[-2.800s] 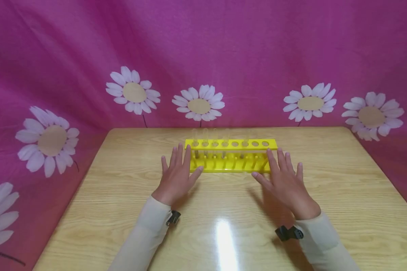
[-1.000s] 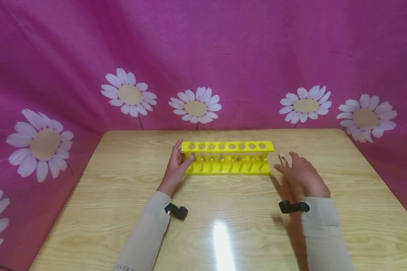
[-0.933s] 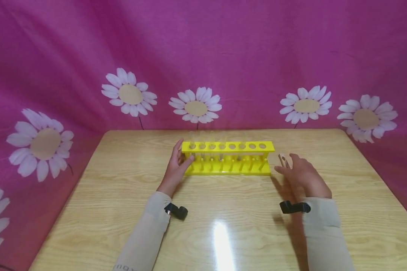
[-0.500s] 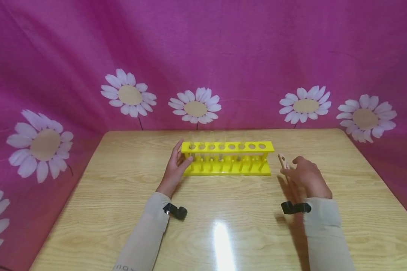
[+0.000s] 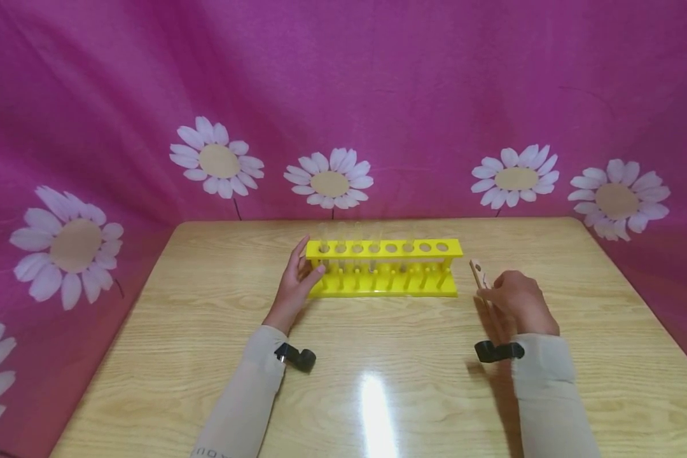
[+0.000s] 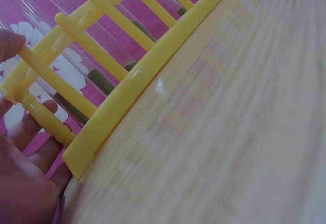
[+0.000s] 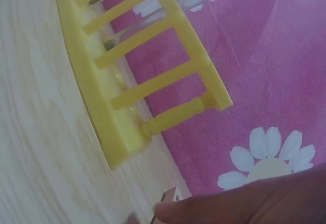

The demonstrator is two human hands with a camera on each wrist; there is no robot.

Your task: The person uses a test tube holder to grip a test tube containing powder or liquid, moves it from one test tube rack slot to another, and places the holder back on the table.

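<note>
A yellow test tube rack (image 5: 384, 248) stands upright on the table. Several clear test tubes (image 5: 374, 235) sit in it, mostly toward its left half; in the left wrist view dark matter (image 6: 100, 81) lies at their bottoms. My left hand (image 5: 289, 289) grips the rack's left end, thumb in front and fingers behind the end post (image 6: 43, 114). To the right of the rack, apart from it, my right hand (image 5: 521, 299) pinches a wooden test tube holder (image 5: 478, 272). Only the holder's tip (image 7: 173, 194) shows in the right wrist view; its rear part is hidden by the hand.
The wood-grain table (image 5: 332, 337) extends in front of and around the rack. A pink cloth (image 5: 423, 114) with printed white daisies hangs behind the table and along its sides. Black camera mounts (image 5: 298, 357) are strapped at both wrists.
Both hands were spread at the rack's two ends. Since then the left has gripped the left end, while the right moved away rightward, now pinching the wooden holder, with its fingers drawn in more lately.
</note>
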